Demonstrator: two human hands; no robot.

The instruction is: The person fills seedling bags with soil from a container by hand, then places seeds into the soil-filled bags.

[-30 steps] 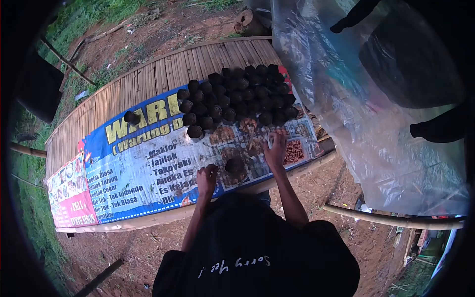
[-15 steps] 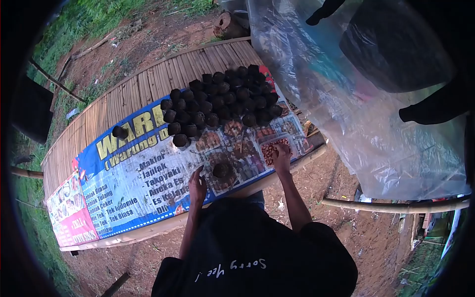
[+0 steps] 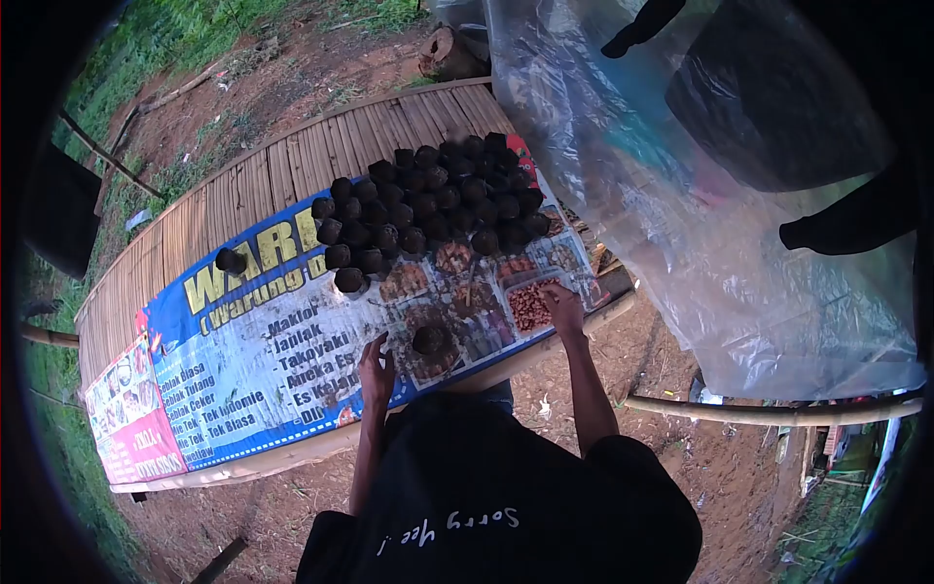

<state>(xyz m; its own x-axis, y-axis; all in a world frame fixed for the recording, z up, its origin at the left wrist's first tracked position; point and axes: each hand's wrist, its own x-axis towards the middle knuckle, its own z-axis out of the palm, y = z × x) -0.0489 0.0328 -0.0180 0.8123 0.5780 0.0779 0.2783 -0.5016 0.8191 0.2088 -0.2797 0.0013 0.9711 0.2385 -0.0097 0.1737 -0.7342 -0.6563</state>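
Note:
My right hand (image 3: 564, 310) is at the right side of a clear plastic container (image 3: 576, 276) full of reddish seeds that look like peanuts (image 3: 528, 306). Its fingers are drawn together in a pinch; whatever they hold is too small to make out. My left hand (image 3: 377, 370) hovers near the table's front edge, fingers apart and holding nothing. Between the two hands stands a single dark pot (image 3: 431, 341), apparently filled with soil, touched by neither hand. Beyond it, many similar black pots (image 3: 423, 206) are crowded together on the banner.
A printed banner (image 3: 292, 365) covers much of the bamboo-slat table (image 3: 282, 161). One pot (image 3: 232, 261) sits apart at the left. Clear plastic sheeting (image 3: 671, 253) hangs at the right, above a bamboo pole (image 3: 769, 414). Bare earth surrounds the table.
My right hand has drawn back from over the seeds to the container's right side, its fingers now pinched. My left hand has shifted slightly left and down. The pots have stayed in place.

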